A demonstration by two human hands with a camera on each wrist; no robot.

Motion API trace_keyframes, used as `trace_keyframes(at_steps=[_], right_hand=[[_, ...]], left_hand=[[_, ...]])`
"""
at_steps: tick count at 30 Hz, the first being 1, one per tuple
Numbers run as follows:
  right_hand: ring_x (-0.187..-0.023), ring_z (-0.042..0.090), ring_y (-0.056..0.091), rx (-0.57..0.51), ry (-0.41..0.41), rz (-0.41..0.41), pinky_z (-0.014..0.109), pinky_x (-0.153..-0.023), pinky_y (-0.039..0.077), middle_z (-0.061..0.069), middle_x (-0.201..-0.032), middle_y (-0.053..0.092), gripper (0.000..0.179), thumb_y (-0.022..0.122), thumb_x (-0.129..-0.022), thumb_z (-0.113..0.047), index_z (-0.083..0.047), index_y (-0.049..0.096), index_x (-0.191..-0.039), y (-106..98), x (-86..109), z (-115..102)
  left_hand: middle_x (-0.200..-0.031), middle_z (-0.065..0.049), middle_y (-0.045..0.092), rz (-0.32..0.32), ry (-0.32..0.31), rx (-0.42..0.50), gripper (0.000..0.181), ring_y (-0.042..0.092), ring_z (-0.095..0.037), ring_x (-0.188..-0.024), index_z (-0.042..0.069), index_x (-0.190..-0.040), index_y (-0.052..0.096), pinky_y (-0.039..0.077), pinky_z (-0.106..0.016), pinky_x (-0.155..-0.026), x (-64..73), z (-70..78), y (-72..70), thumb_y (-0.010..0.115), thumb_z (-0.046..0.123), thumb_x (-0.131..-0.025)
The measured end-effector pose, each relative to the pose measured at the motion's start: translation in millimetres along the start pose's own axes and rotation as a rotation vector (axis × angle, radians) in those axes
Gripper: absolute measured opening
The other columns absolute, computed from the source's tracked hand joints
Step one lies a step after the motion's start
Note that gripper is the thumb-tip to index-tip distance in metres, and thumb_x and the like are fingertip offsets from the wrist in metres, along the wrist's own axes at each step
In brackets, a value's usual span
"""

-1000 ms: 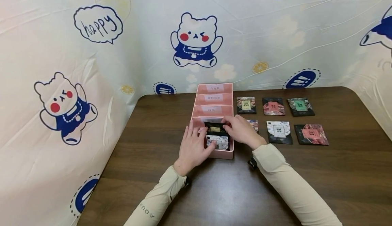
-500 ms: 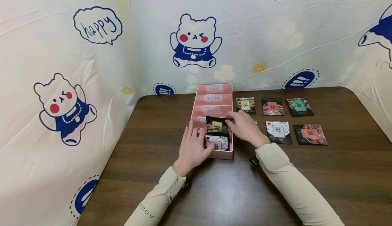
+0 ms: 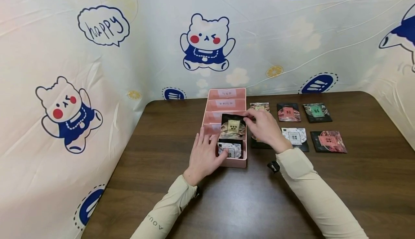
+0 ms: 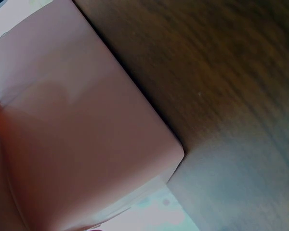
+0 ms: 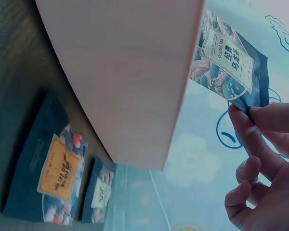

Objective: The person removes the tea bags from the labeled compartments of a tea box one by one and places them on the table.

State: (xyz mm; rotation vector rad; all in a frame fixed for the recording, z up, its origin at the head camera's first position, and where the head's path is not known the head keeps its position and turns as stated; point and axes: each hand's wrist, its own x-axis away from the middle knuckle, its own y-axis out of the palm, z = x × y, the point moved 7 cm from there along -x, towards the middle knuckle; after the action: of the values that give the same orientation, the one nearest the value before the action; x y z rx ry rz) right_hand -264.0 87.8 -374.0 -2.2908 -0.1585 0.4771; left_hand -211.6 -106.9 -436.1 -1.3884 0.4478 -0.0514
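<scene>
My right hand pinches a black oolong tea sachet by its top right corner, thumb against fingertip. In the right wrist view the sachet rises above the rim of a pink divided box, its "OOLONG TEA" label facing the camera. Just in front of it, a white-and-black tea sachet stands in the box's nearest compartment. My left hand rests over the box's left rim with straight fingers, its thumb overlapping the white sachet. The left wrist view shows mostly the box's outer wall.
To the right of the box, several tea sachets lie flat in two rows, among them a red-labelled one, a green-labelled one and a white one. Paper labels mark the rear compartments. A printed curtain hangs behind the wooden table.
My right hand has moved up and a little right, drawing the oolong tea sachet higher out of the box. My left hand has stayed in place.
</scene>
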Motion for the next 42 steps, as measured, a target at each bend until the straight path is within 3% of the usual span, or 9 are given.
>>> trace_keyframes(at_steps=[3,12,19,28,42], right_hand=[[-0.069,0.02,0.054,-0.01,0.002,0.013,0.038,-0.068,0.041,0.006,-0.087,0.069,0.019,0.056,-0.096,-0.019,-0.013,0.069,-0.109,-4,0.1,1],[-0.087,0.028,0.055,-0.024,0.006,0.076,0.037,-0.07,0.038,0.009,-0.095,0.071,0.018,0.056,-0.095,-0.016,-0.009,0.069,-0.106,-20,1.2,6],[-0.081,0.025,0.05,-0.024,0.059,0.062,0.034,-0.067,0.035,0.011,-0.097,0.069,0.023,0.053,-0.097,-0.016,-0.007,0.067,-0.113,-29,5.1,17],[-0.081,0.028,0.053,0.009,0.086,0.078,0.035,-0.068,0.036,0.013,-0.093,0.069,0.023,0.053,-0.096,-0.015,-0.004,0.067,-0.11,-42,12.4,31],[-0.091,0.032,0.059,0.048,0.149,-0.015,0.045,-0.075,0.045,0.016,-0.098,0.067,0.022,0.051,-0.096,-0.014,-0.003,0.066,-0.107,-50,24.5,51]], left_hand=[[-0.133,-0.015,0.056,0.0,0.0,0.001,0.065,0.025,-0.039,-0.146,0.017,-0.136,0.054,0.026,-0.057,-0.115,-0.1,0.0,0.6,0.042,0.06,-0.09],[-0.133,-0.013,0.055,-0.019,-0.014,0.001,0.064,0.021,-0.037,-0.147,0.015,-0.133,0.056,0.024,-0.055,-0.116,1.1,-1.4,2.6,0.042,0.06,-0.09],[-0.135,-0.014,0.054,-0.045,-0.024,-0.002,0.065,0.02,-0.036,-0.148,0.015,-0.133,0.055,0.022,-0.054,-0.117,1.5,-2.1,4.5,0.042,0.061,-0.09],[-0.135,-0.014,0.054,-0.04,-0.024,0.007,0.065,0.02,-0.037,-0.148,0.014,-0.133,0.055,0.021,-0.054,-0.117,0.9,-2.5,3.7,0.042,0.061,-0.09],[-0.133,-0.014,0.055,-0.034,-0.018,0.009,0.064,0.021,-0.037,-0.148,0.014,-0.132,0.056,0.021,-0.054,-0.118,0.3,-2.3,4.1,0.043,0.06,-0.09]])
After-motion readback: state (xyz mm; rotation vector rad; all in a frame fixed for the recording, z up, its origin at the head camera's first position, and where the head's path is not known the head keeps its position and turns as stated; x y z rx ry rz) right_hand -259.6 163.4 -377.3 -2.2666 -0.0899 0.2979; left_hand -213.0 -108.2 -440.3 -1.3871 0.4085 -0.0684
